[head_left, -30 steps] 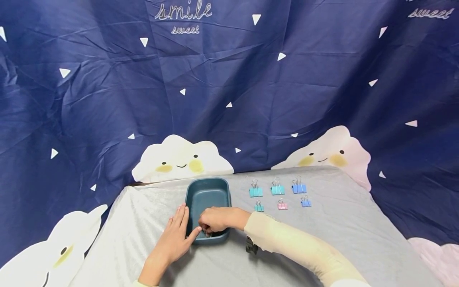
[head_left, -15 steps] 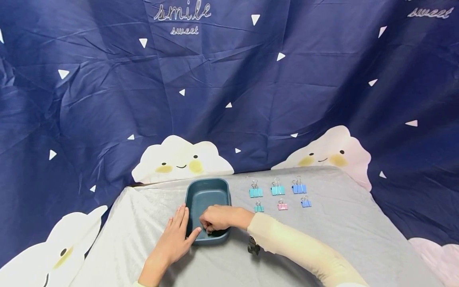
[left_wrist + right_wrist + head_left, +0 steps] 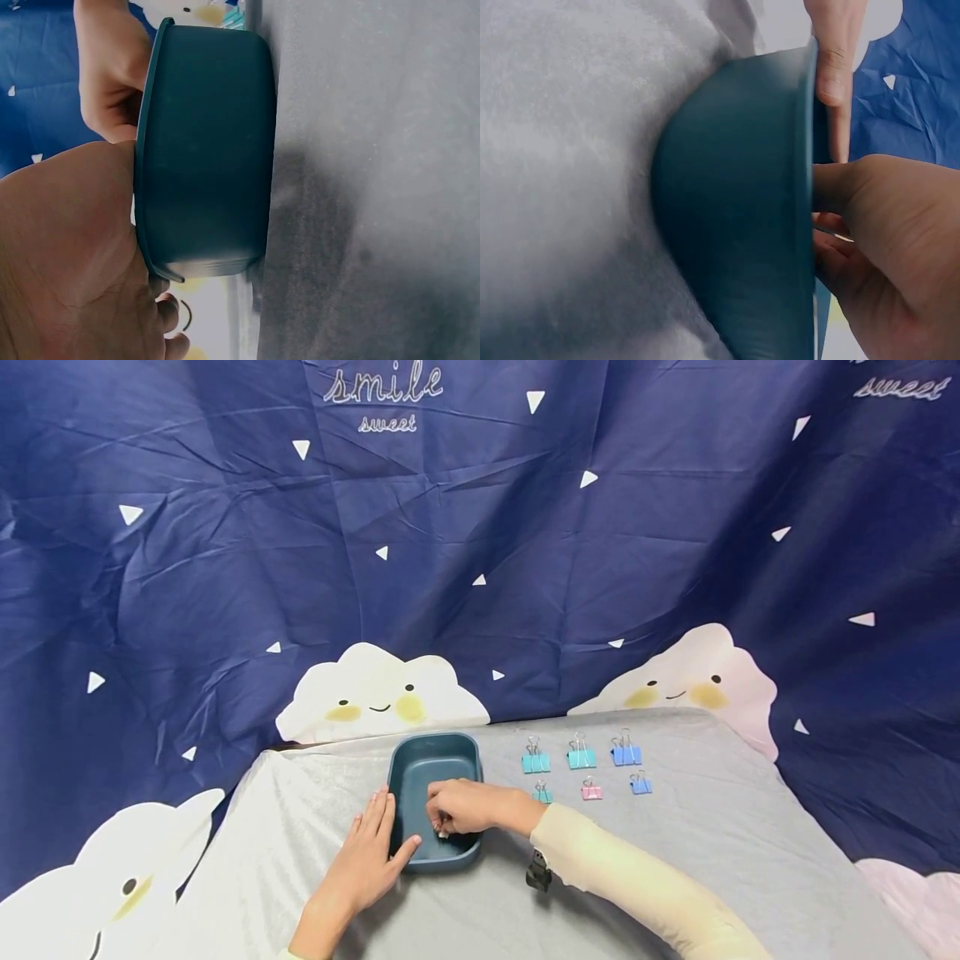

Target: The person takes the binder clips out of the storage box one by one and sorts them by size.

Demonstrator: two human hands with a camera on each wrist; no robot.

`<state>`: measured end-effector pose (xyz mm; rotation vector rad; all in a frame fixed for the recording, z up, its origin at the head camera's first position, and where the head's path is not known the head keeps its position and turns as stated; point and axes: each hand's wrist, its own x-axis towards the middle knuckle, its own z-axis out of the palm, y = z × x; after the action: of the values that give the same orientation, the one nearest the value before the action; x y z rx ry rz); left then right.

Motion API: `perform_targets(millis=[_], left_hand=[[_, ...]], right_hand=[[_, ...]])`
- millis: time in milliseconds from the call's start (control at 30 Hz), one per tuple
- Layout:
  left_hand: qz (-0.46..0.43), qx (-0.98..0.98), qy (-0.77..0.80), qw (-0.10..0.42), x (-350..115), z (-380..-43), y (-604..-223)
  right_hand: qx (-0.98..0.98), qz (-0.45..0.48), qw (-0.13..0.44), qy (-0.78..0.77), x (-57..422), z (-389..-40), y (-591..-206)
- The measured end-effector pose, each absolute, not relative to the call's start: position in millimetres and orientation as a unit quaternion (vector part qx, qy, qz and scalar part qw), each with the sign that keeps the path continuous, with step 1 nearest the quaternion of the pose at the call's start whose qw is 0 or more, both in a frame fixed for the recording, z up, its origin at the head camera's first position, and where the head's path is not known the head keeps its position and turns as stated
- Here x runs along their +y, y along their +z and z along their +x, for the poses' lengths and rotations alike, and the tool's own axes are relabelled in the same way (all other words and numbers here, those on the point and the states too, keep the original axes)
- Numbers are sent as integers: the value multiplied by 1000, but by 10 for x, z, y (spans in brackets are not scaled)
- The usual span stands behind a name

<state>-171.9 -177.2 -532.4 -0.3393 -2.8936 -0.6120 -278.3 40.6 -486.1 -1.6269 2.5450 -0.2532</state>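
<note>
A dark teal tray (image 3: 437, 865) stands on the grey cloth. My left hand (image 3: 362, 860) rests against its left side, fingers straight along the wall and thumb at the front rim; the palm shows in the left wrist view. Inside the tray, my right hand (image 3: 465, 806) has curled fingers and pinches a small thing, mostly hidden. A thin silvery wire (image 3: 840, 236) shows between those fingers in the right wrist view, like a binder clip's handle. In the head view, a pale bit (image 3: 443, 835) peeks out below the fingertips.
Right of the tray lie binder clips in two rows: larger teal (image 3: 536, 764), teal (image 3: 581, 758) and blue (image 3: 627, 755) ones behind, smaller teal (image 3: 543, 796), pink (image 3: 592, 793) and blue (image 3: 641, 786) ones in front. A navy curtain (image 3: 480, 527) hangs behind the cloth-covered surface.
My right hand has shifted away from the tray's front wall, back and slightly right, still pinching. The left hand and the tray have stayed put, and so have the rows of binder clips.
</note>
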Motion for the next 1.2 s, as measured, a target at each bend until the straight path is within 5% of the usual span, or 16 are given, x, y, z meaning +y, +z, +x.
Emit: perform_targets(millis=[900,1200], left_hand=[[-114,-967,-200,105,-1776,-1732,-5409],[-103,-971,-204,74,-1742,-1688,-5283]], right_hand=[[846,-485,-5,-223,1086,-2795,-4495],[854,-456,-14,-251,1347,-2747,-4460]])
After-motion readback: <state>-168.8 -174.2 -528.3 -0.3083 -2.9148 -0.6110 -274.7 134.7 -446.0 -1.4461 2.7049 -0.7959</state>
